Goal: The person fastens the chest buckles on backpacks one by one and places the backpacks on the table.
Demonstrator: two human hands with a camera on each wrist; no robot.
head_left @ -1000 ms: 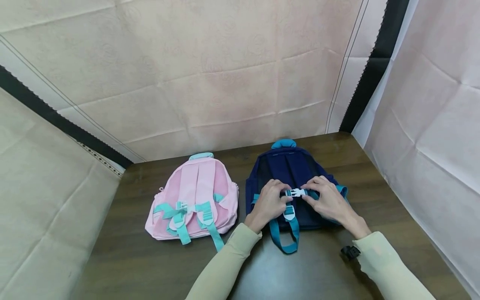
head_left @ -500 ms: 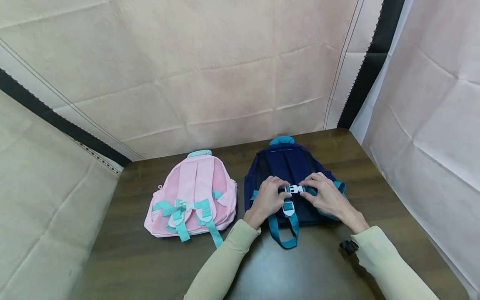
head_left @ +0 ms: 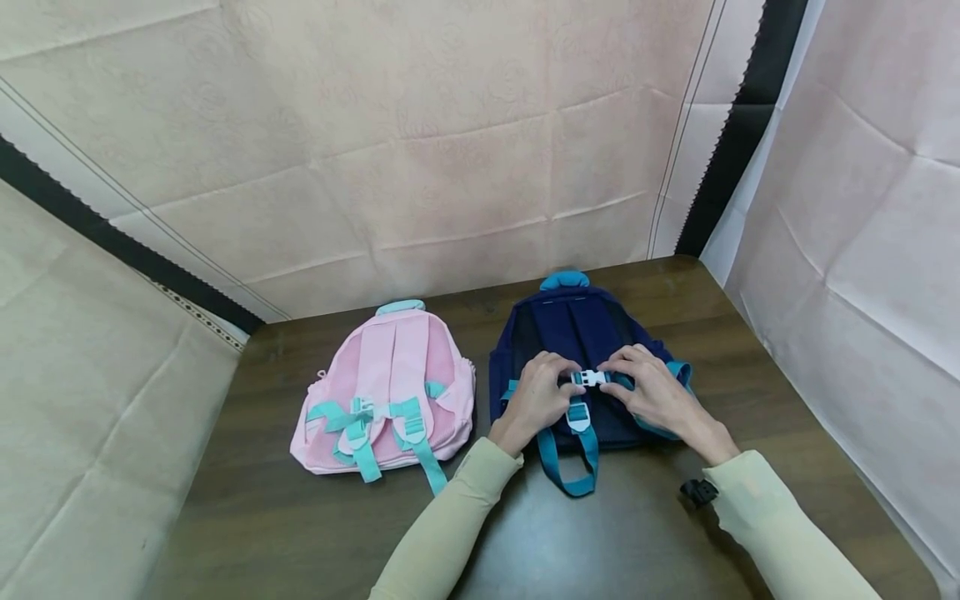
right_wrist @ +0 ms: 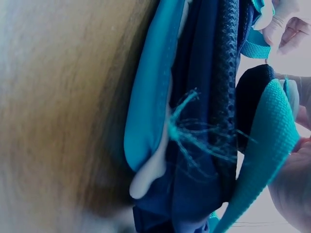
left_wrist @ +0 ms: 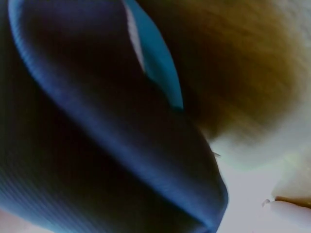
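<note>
A navy backpack (head_left: 573, 329) lies with its back panel up on the right side of the table. Across its middle sits a white side-release buckle (head_left: 590, 378) on teal webbing, its two halves together. My left hand (head_left: 531, 402) pinches the buckle's left end between thumb and fingers. At its right end, my right hand (head_left: 658, 396) does the same, beside a teal strap (right_wrist: 267, 145) that loops close to the right wrist camera. Below the buckle hangs a teal shoulder strap with a white adjuster (head_left: 577, 416). Navy fabric (left_wrist: 107, 121) fills much of the left wrist view.
A pink backpack (head_left: 393, 358) with mint straps lies left of the navy one, near my left forearm. Both bags are on a dark wooden table (head_left: 262, 500). Pale cloth walls (head_left: 465, 150) stand behind it and at both sides. Loose teal threads (right_wrist: 177, 128) hang from the navy bag's side.
The head view has shifted slightly, so the bags and hands appear a little higher. Both hands keep their pinch on the buckle, with hardly any movement over the last half second.
</note>
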